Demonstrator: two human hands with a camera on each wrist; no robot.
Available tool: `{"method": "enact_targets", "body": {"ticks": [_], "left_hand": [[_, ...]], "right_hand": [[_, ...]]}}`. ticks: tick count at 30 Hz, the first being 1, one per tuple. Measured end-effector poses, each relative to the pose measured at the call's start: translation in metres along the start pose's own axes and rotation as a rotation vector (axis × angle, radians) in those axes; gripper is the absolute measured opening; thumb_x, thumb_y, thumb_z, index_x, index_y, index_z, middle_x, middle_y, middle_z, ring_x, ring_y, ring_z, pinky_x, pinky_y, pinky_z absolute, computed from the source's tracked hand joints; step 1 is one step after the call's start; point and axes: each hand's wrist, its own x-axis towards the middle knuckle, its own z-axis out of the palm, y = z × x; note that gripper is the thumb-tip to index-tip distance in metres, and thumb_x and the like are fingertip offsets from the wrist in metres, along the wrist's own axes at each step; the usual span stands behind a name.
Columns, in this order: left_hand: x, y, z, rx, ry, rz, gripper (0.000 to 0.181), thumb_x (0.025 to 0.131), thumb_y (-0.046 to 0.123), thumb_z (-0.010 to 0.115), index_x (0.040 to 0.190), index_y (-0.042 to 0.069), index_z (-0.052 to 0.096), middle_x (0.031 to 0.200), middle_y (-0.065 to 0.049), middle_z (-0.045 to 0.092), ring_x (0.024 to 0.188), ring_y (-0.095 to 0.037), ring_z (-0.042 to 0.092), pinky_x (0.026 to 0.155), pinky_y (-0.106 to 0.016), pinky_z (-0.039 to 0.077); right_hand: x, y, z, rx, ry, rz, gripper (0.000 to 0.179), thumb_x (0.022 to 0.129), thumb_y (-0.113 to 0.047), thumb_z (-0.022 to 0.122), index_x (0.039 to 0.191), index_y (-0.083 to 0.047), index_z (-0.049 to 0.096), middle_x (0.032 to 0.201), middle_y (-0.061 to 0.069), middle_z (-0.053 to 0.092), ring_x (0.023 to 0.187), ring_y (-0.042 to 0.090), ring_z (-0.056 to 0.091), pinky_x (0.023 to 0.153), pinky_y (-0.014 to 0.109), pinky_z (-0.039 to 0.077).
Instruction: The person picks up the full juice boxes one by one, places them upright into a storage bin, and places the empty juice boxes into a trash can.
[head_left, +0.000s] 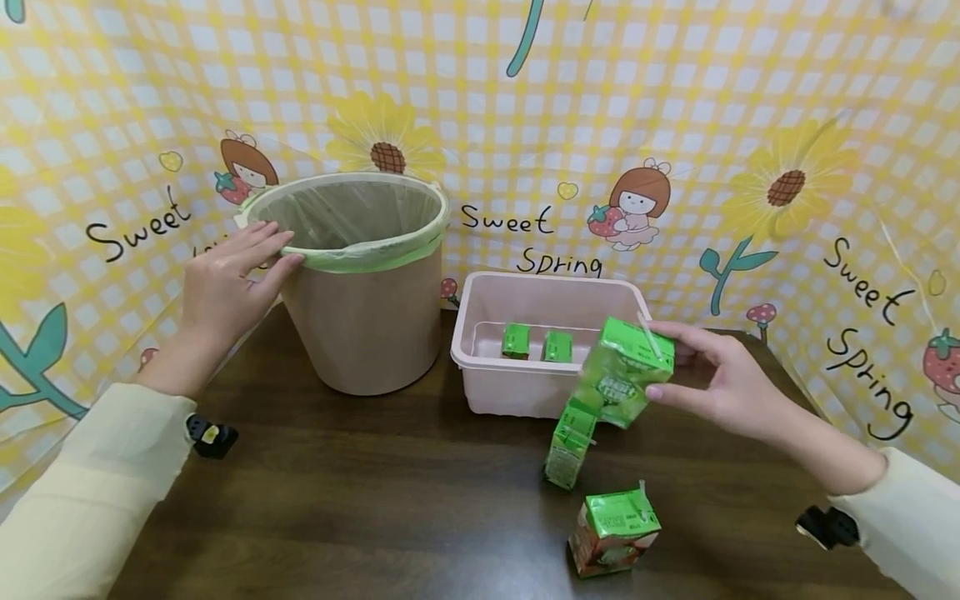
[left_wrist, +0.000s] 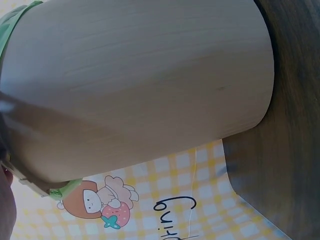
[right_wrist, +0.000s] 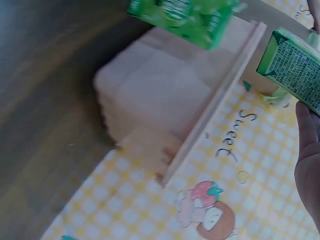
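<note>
In the head view my left hand (head_left: pixel 232 283) holds the near left rim of a beige trash can (head_left: pixel 367 325) lined with a pale green bag (head_left: pixel 360 257). My right hand (head_left: pixel 720 379) grips a green juice carton (head_left: pixel 626 367) with a straw, raised in front of the right part of a pink plastic basin (head_left: pixel 517 387). Just below it, a second green juice carton (head_left: pixel 568 450) stands on the table. A green-topped carton with reddish sides (head_left: pixel 615 533) stands nearer to me. Two small green cartons (head_left: pixel 516 340) sit inside the basin.
The dark wooden table (head_left: pixel 360 500) carries everything. Behind it hangs a yellow checked cloth (head_left: pixel 495 150) with printed flowers and figures. The trash can (left_wrist: pixel 140 90) fills most of the left wrist view. The basin's side (right_wrist: pixel 155 85) shows in the right wrist view.
</note>
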Motion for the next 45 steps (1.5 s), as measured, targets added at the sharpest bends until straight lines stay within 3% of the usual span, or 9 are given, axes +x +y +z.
{"method": "enact_targets", "body": {"ticks": [6,12,18,23,30,36,45], "left_hand": [[-0.001,0.000,0.000,-0.014,0.020,-0.002,0.034,0.078,0.017,0.081,0.110,0.008,0.075,0.115,-0.011,0.068,0.111,-0.028,0.063,0.099,-0.041,0.045],[0.000,0.000,-0.001,-0.006,0.026,0.000,0.034,0.078,0.019,0.081,0.110,0.009,0.075,0.114,-0.011,0.068,0.110,-0.028,0.063,0.096,-0.044,0.047],[0.001,-0.001,-0.002,0.003,0.030,0.022,0.034,0.079,0.020,0.081,0.110,0.009,0.075,0.114,-0.011,0.068,0.109,-0.028,0.064,0.092,-0.049,0.049],[0.001,0.000,-0.001,0.002,0.032,0.032,0.035,0.077,0.019,0.082,0.110,0.009,0.075,0.114,-0.012,0.068,0.109,-0.029,0.064,0.090,-0.050,0.050],[-0.001,0.000,-0.004,0.003,0.023,0.032,0.035,0.077,0.018,0.082,0.111,0.009,0.075,0.113,-0.012,0.068,0.109,-0.029,0.064,0.092,-0.048,0.049],[0.000,0.000,-0.006,0.003,0.006,0.026,0.036,0.077,0.018,0.082,0.111,0.009,0.075,0.115,-0.011,0.067,0.110,-0.029,0.064,0.094,-0.047,0.048],[0.001,0.001,-0.004,-0.003,-0.002,0.034,0.037,0.077,0.018,0.083,0.111,0.009,0.075,0.116,-0.010,0.068,0.110,-0.028,0.064,0.094,-0.048,0.048]], "right_hand": [[0.037,-0.003,0.005,0.219,-0.011,-0.065,0.062,0.078,0.021,0.067,0.136,0.012,0.047,0.103,0.009,0.070,0.086,0.017,0.069,0.064,0.025,0.056],[0.072,-0.005,0.012,0.144,0.016,-0.032,0.061,0.079,0.017,0.069,0.136,0.006,0.051,0.102,0.007,0.071,0.086,0.018,0.069,0.067,0.027,0.056],[0.106,-0.006,0.023,0.135,0.010,-0.022,0.061,0.081,0.013,0.070,0.138,0.004,0.049,0.102,0.017,0.069,0.087,0.019,0.069,0.068,0.028,0.056],[0.134,-0.008,0.031,0.174,-0.006,-0.039,0.059,0.083,0.011,0.069,0.138,0.005,0.049,0.106,0.019,0.068,0.093,0.019,0.068,0.075,0.029,0.056],[0.175,-0.019,0.041,0.248,-0.014,0.003,0.056,0.087,0.003,0.069,0.138,0.003,0.048,0.117,0.020,0.065,0.108,0.024,0.064,0.090,0.034,0.052],[0.211,-0.027,0.048,0.259,0.032,0.024,0.056,0.088,-0.001,0.069,0.140,0.001,0.047,0.120,0.019,0.063,0.109,0.025,0.063,0.092,0.033,0.050],[0.260,-0.031,0.064,0.265,0.121,-0.028,0.055,0.089,-0.005,0.070,0.140,-0.001,0.047,0.121,0.016,0.063,0.107,0.021,0.064,0.091,0.030,0.050]]}}
